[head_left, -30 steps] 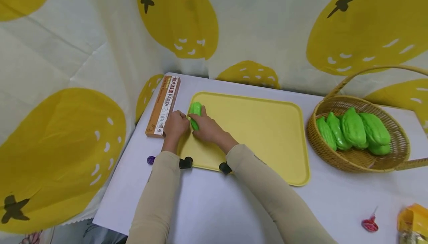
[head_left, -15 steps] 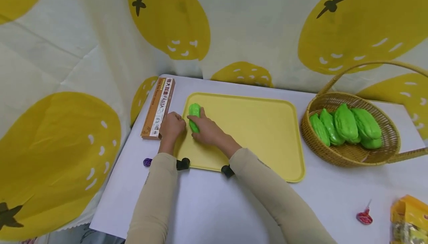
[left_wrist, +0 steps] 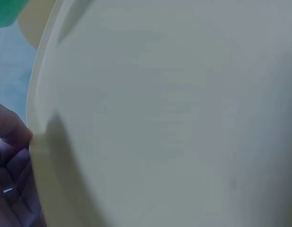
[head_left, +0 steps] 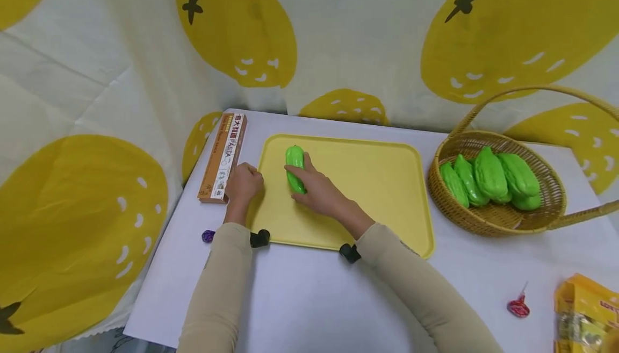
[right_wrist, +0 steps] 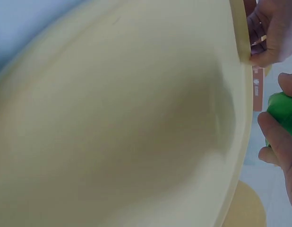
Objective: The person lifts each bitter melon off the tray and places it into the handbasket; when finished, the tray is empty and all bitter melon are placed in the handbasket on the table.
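My right hand (head_left: 319,189) holds a long, bright green, ridged vegetable (head_left: 295,158) over the left part of a yellow tray (head_left: 358,181); its exact kind is unclear. The right wrist view shows the fingers curled round the green vegetable (right_wrist: 283,111). At the tray's left rim sits my left hand (head_left: 244,184) with bent fingers. Its thumb tip meets the rim in the left wrist view, the hand (left_wrist: 11,165) showing only in part, so it seems to pinch the tray edge. Several similar green vegetables (head_left: 490,175) lie in a wicker basket (head_left: 456,218) on the right.
A pasta box (head_left: 215,167) lies left of the tray, close to the left hand. Near the left sleeve is a purple wrapped sweet (head_left: 208,236). A red lollipop (head_left: 519,307) and a yellow packet (head_left: 587,315) lie at the front right. Patterned cloth (head_left: 358,36) hangs behind.
The right hand has carried the green vegetable rightward, away from the tray's left rim and the left hand. The left hand stays at the rim. The whole head view has shifted slightly.
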Motion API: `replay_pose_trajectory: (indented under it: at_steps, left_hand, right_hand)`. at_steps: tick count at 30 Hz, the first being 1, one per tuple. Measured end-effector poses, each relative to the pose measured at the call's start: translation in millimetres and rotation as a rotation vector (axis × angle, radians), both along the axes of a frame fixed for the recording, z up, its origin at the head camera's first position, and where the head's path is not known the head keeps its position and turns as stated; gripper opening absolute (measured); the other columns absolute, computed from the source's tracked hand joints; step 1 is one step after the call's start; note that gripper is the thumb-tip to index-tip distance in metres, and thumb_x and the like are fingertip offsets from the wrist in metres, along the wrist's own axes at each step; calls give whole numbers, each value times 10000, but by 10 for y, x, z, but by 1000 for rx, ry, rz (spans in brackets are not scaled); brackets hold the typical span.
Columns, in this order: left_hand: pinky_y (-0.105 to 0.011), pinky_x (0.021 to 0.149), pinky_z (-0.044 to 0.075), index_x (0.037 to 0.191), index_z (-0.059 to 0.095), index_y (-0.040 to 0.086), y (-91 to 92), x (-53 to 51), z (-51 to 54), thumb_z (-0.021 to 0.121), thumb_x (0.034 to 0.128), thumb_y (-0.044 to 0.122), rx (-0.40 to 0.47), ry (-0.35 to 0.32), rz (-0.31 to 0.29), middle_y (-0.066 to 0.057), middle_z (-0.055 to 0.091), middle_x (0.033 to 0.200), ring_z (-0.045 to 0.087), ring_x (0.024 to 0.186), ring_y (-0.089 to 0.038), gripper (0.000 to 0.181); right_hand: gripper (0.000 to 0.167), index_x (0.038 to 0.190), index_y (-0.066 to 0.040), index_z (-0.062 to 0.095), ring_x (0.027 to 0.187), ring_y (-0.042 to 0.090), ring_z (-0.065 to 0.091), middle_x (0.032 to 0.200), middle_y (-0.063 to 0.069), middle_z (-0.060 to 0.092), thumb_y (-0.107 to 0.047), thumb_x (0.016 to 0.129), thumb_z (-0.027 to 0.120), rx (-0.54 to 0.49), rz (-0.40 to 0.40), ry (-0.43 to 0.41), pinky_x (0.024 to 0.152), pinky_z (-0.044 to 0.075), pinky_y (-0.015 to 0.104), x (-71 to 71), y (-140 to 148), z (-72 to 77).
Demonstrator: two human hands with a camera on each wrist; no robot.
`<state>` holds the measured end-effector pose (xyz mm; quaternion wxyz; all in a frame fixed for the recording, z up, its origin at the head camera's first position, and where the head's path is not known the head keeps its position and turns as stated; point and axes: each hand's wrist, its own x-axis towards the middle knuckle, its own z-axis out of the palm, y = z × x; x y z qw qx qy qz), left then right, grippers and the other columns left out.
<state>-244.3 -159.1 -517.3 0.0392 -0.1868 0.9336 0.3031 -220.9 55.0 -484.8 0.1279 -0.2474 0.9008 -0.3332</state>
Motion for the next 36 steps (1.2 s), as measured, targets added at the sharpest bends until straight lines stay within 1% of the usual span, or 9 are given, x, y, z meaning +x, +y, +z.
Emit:
replay_pose_trajectory:
  at_steps: [4, 9, 13, 18, 20, 24, 29, 36]
  left_hand:
    - [-555, 892, 525, 1131, 658, 50, -11, -1, -14, 480, 969, 206, 4, -6, -12, -164, 688, 1171, 651, 1037, -381, 287]
    - [-553, 891, 522, 1111, 660, 63, -2, -3, -19, 492, 967, 210, 5, -6, -5, -153, 689, 1158, 649, 1033, -374, 266]
    - [-557, 909, 514, 1095, 656, 68, 17, -15, -20, 494, 965, 214, 11, -1, -12, -146, 690, 1149, 648, 1028, -369, 254]
    - [-564, 935, 505, 1103, 653, 74, 38, -22, -6, 494, 965, 224, 11, 1, -22, -143, 687, 1164, 647, 1054, -375, 259]
    - [-561, 925, 510, 1103, 657, 74, 40, -24, 3, 496, 964, 222, 8, 6, -22, -144, 690, 1164, 650, 1053, -375, 259]
    - [-552, 897, 518, 1096, 668, 70, 37, -29, 16, 503, 967, 219, 1, 19, -19, -147, 700, 1147, 658, 1030, -374, 258]
    - [-544, 877, 520, 1103, 664, 63, 21, -21, 18, 506, 976, 218, 5, 12, -21, -149, 697, 1142, 656, 1010, -366, 255]
    - [-512, 835, 524, 1130, 669, 64, -19, -7, -21, 510, 983, 218, 7, 4, -11, -146, 700, 1151, 659, 987, -354, 265]
  right_hand:
    - [701, 1576, -197, 392, 1332, 406, 548, 1683, 311, -29, -160, 953, 712, -19, 8, 7, 1006, 539, 493, 39, 56, 65]
    - [695, 1574, -195, 400, 1307, 365, 571, 1693, 285, -25, -172, 954, 712, -70, -7, 21, 975, 567, 443, 90, 198, 145]
    - [692, 1573, -179, 401, 1342, 371, 548, 1696, 275, -32, -157, 953, 709, -133, -33, 31, 962, 586, 426, 123, 403, 204]
    - [695, 1565, -149, 408, 1392, 413, 489, 1701, 257, -62, -109, 943, 715, -197, -81, 38, 953, 581, 467, 150, 709, 302]
    - [696, 1564, -140, 406, 1394, 425, 483, 1704, 241, -74, -96, 942, 715, -201, -99, 40, 948, 578, 479, 168, 829, 346]
    - [712, 1575, -158, 387, 1391, 436, 485, 1706, 222, -87, -105, 946, 716, -172, -134, 49, 941, 581, 480, 209, 1056, 410]
    - [729, 1589, -155, 362, 1378, 461, 490, 1702, 231, -97, -86, 950, 707, -153, -170, 76, 931, 581, 495, 235, 1318, 436]
    - [716, 1590, -129, 354, 1383, 506, 465, 1693, 255, -91, -106, 962, 697, -112, -212, 122, 920, 578, 508, 262, 1599, 468]
